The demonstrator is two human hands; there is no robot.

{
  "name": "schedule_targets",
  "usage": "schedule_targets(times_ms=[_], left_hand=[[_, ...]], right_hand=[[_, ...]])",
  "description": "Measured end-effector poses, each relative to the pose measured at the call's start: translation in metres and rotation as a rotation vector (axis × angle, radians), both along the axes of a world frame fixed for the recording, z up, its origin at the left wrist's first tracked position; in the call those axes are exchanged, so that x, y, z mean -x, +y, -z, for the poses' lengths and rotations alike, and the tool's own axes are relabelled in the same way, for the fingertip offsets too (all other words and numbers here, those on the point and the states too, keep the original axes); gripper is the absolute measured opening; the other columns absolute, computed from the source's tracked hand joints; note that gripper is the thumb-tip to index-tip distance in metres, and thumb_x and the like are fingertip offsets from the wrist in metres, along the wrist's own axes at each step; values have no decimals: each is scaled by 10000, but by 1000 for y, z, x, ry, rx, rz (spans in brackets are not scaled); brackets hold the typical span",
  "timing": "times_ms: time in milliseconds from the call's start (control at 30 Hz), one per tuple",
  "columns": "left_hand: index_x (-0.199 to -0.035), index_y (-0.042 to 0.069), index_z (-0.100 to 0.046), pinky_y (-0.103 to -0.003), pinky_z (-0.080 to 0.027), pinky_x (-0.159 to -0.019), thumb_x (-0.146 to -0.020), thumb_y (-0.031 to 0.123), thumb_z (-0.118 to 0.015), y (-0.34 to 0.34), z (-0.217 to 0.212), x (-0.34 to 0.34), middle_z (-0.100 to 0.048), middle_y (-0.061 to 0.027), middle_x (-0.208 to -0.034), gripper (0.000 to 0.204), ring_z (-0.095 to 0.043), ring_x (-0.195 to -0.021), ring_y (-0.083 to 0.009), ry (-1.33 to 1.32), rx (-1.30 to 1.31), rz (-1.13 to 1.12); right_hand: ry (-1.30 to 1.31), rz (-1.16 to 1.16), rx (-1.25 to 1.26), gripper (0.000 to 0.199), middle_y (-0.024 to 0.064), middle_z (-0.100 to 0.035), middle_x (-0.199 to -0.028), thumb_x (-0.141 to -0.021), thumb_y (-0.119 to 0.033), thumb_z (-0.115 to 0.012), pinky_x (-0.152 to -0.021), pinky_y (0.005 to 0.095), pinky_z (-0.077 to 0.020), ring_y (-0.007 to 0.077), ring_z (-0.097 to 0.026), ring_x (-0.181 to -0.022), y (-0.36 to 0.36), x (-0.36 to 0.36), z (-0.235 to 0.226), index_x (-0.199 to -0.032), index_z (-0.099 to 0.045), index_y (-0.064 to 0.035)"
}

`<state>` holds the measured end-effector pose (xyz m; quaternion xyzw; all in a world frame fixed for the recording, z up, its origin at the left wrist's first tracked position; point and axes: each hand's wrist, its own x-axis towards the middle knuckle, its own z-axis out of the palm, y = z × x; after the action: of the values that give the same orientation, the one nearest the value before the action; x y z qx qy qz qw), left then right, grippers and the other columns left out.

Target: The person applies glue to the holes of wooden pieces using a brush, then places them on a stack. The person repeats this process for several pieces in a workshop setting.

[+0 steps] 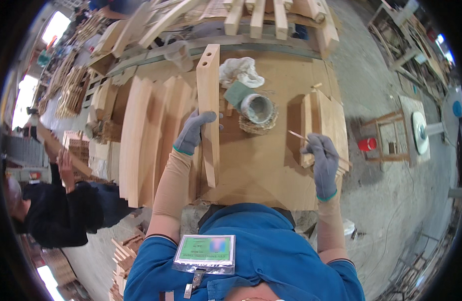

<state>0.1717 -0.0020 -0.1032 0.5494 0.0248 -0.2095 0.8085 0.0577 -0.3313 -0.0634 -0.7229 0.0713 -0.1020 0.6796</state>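
My left hand [193, 131], in a grey glove, grips a long pale wooden piece [208, 100] held up over the table. Two round holes show near its far end. My right hand [321, 163], gloved the same way, is closed around a thin stick [302, 136], its tip pointing left over the cardboard. Between the hands, farther back, a pot [257, 109] smeared with whitish-grey paste stands on a crusted round base [261, 125]. A green block [238, 95] leans beside the pot, with a crumpled white cloth [241, 71] behind it.
Several wooden pieces [155, 130] stand in a row at the left; others [327, 115] are stacked at the right on the cardboard [256, 175]. Wooden bars [258, 17] lie across the back. A co-worker [55, 210] handles a board at far left. A red container [367, 144] stands at right.
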Motion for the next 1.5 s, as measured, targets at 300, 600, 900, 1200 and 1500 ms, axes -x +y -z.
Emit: schedule_targets(times_ms=[300, 600, 900, 1200, 1500], left_hand=[[-1141, -10, -584, -275, -477, -817, -723, 269, -729, -61, 3, -53, -623, -69, -1012, 523, -594, -927, -155, -131, -308, 110], [-1030, -28, -641, -316, -462, -820, -632, 290, -788, -78, 8, -19, -554, -65, -1048, 530, -572, -938, -190, -235, -667, -68], [-1020, -20, -638, -316, -469, -821, -648, 261, -783, -81, 15, -18, -545, -74, -1028, 488, -552, -935, -190, -254, -648, -108], [-1002, -16, -635, -320, -463, -831, -653, 248, -783, -87, 18, -18, -550, -73, -999, 461, -540, -936, -185, -261, -649, -119], [-1007, -4, -639, -313, -463, -831, -656, 239, -781, -85, 16, -20, -531, -65, -1010, 450, -544, -935, -179, -220, -640, -108]], right_hand=[[-198, 34, 129, 59, 45, -617, -766, -824, 1, -660, -619, 247, -478, 101, -597, -705, 47, -83, 56, -843, -605, 0], [89, 140, -192, 85, 38, -635, -746, -849, -34, -651, -634, 230, -494, 85, -593, -706, 40, -88, 71, -835, -573, -6], [80, 97, -241, 54, 44, -634, -775, -846, -6, -647, -658, 219, -478, 76, -574, -704, 39, -94, 73, -852, -593, -11], [-126, 75, 48, 99, 94, -664, -873, -820, 31, -661, -725, 271, -521, 142, -638, -797, 67, -52, 93, -896, -604, 3], [-38, 82, -366, 103, 121, -662, -977, -852, 62, -605, -833, 293, -525, 171, -639, -884, 51, -42, 74, -943, -594, 13]])
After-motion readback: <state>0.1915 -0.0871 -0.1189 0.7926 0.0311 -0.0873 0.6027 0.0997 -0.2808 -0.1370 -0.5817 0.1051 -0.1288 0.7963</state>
